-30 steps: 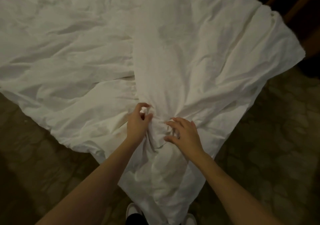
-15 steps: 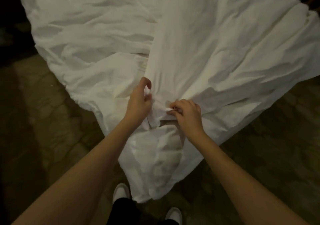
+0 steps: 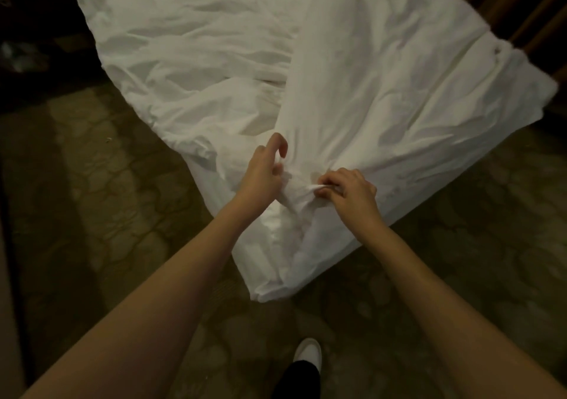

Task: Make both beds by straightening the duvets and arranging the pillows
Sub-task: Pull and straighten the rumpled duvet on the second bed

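Note:
A crumpled white duvet (image 3: 352, 70) lies spread in front of me, its near corner hanging down toward the floor. My left hand (image 3: 260, 174) grips a bunch of the fabric near that corner, forefinger lifted and curled above it. A short way to the right, my right hand (image 3: 349, 193) pinches a fold of the same duvet between thumb and curled fingers. The cloth between the two hands is gathered into tight creases. No pillow is in view.
Dim patterned carpet (image 3: 107, 208) surrounds the duvet's corner on the left and right. My white shoe (image 3: 308, 352) stands just below the hanging corner. Dark wooden furniture (image 3: 521, 5) rises at the upper right, and a dark area with small clutter (image 3: 18, 58) lies at upper left.
My right hand went from open fingers over the duvet to pinching a fold. The duvet's corner has been pulled toward me, and my view has shifted back and leftward.

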The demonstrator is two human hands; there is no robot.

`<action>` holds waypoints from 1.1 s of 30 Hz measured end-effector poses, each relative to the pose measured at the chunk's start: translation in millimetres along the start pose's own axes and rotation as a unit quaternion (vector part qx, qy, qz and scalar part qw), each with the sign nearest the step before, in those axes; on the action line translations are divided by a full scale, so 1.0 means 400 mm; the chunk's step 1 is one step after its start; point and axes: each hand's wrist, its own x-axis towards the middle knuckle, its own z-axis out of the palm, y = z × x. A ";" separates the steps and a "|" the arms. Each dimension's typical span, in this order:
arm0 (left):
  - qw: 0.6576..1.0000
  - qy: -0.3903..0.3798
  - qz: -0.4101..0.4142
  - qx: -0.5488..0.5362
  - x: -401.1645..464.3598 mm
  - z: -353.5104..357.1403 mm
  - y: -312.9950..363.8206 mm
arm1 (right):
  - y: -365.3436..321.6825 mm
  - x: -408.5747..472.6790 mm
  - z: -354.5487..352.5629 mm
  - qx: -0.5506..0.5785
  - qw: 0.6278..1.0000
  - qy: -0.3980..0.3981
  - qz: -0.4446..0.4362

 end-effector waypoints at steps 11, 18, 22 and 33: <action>0.993 -0.014 -0.072 -0.091 -0.247 -0.005 0.020 | -0.030 -0.219 -0.014 -0.016 1.000 -0.019 -0.012; 0.957 0.067 -0.165 -0.228 -0.302 0.152 -0.137 | 0.097 -0.200 0.167 -0.061 0.995 -0.083 0.002; 0.925 0.050 -0.176 -0.334 -0.362 0.185 -0.200 | 0.131 -0.211 0.218 -0.037 0.997 -0.067 -0.015; 0.930 0.142 -0.199 -0.273 -0.350 0.262 -0.228 | 0.128 -0.226 0.236 -0.025 0.997 -0.026 -0.068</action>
